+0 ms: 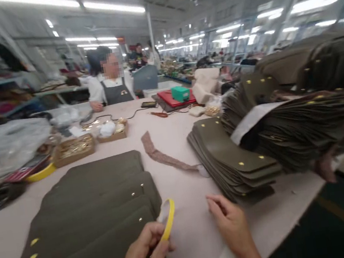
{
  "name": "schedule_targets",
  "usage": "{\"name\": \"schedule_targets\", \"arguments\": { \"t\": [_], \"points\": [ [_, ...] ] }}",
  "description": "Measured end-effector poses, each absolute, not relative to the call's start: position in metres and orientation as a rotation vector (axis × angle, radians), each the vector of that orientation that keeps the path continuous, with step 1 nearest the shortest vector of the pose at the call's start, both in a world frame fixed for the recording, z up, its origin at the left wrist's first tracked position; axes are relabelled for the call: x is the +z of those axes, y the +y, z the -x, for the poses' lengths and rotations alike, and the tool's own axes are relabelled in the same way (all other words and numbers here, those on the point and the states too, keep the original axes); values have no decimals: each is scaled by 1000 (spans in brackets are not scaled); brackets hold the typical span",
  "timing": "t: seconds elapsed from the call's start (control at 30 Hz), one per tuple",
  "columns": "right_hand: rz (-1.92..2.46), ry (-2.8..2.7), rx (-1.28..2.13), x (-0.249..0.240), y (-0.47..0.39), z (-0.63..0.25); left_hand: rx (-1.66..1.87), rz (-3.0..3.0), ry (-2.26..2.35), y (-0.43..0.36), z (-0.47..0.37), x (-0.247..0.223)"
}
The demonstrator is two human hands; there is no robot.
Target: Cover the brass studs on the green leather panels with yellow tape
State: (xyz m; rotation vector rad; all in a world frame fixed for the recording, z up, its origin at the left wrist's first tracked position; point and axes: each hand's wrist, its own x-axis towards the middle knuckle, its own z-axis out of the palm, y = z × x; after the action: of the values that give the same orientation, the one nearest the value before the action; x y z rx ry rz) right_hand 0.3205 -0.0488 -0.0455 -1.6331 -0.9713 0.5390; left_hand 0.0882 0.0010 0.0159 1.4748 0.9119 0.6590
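Left hand [146, 252] clamped on tape [171, 216], panels [100, 211] beside it. Right hand [233, 225] apart from left, fingers curled, can't tell grip; stack [221, 149] just beyond.

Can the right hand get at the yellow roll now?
Probably yes: nothing shows between the right hand and the yellow roll; the left hand grips its lower edge, leaving the upper part exposed.

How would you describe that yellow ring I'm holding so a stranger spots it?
On the pale table, find the overlapping dark panels at the left. By their near right edge, the person's left hand grips a thin yellow ring. Unlike the yellow band lying farther back beside a cardboard box, it is held up in the hand.
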Motion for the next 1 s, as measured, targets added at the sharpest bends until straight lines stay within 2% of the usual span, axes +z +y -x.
{"name": "schedule_targets", "arguments": {
  "t": [0.23, 0.6, 1.0],
  "points": [
    [1708, -875, 717, -33, -57, -319, 709, -1068, 742, -14, -84, 32],
    [1223, -1215, 1371, 15, -35, -231, 787, -856, 570, -32, -37, 27],
    [1162, -1763, 732, 13, -29, -167, 710, -1295, 769, -33, 16, 45]
  ]
}}
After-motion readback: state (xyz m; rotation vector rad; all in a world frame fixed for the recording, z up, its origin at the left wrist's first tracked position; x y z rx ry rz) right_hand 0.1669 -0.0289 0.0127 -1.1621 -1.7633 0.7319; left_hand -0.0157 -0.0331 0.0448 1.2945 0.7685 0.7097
